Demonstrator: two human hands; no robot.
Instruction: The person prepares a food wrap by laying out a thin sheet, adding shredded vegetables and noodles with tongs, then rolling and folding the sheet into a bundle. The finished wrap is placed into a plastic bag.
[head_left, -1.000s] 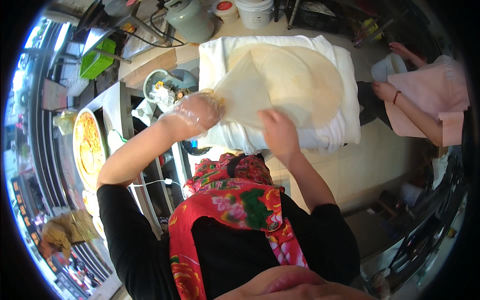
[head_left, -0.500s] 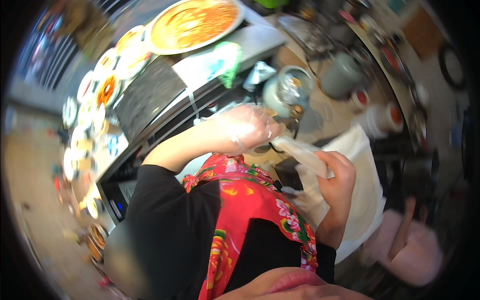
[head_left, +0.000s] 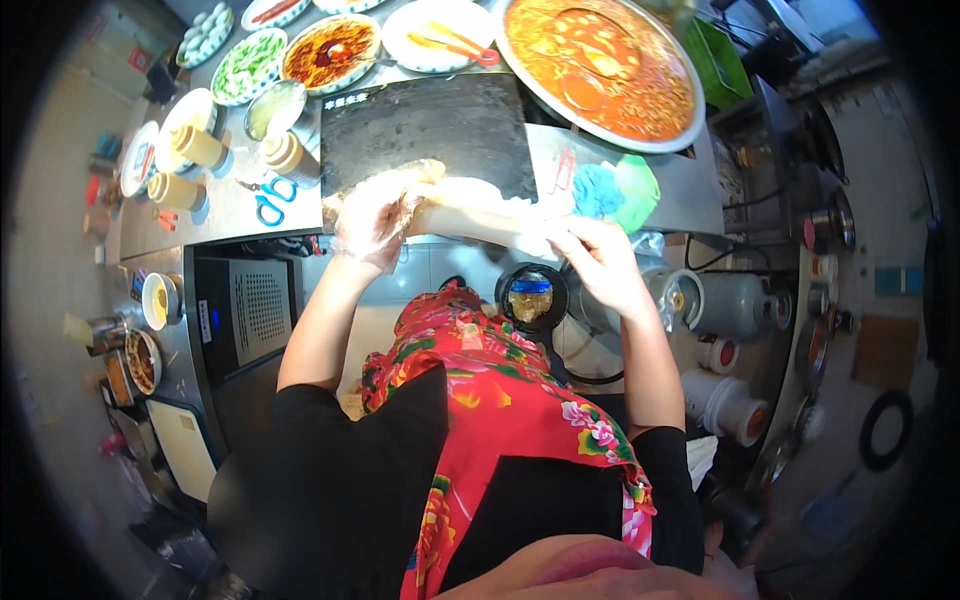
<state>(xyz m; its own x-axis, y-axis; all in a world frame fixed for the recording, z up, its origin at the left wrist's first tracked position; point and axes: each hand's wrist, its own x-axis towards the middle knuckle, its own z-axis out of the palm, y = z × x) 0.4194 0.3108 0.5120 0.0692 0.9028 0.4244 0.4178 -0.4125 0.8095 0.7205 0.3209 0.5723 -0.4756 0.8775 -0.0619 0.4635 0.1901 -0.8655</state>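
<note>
My left hand (head_left: pixel 372 215), in a clear plastic glove, grips one end of a pale thin sheet (head_left: pixel 475 212). The sheet looks folded or rolled into a long strip, and glare hides what it is made of. At the other end, the fingers of my right hand (head_left: pixel 600 255) pinch it; no glove shows on that hand. Both hands hold the strip stretched crosswise over the near edge of a dark rectangular board (head_left: pixel 425 130) on the steel counter. Blue-handled scissors (head_left: pixel 272 203) lie left of the board.
Behind the board stand a large pan of red stew (head_left: pixel 600 70), a bowl of red sauce (head_left: pixel 335 55), chopped greens (head_left: pixel 248 68) and a plate with tongs (head_left: pixel 440 35). Squeeze bottles (head_left: pixel 195 147) are left, green and blue cloths (head_left: pixel 625 190) right. A round black bin (head_left: pixel 531 298) stands below.
My body has turned left toward the counter. Both hands have come from the large white sheet at the right to the board, carrying the pale strip between them.
</note>
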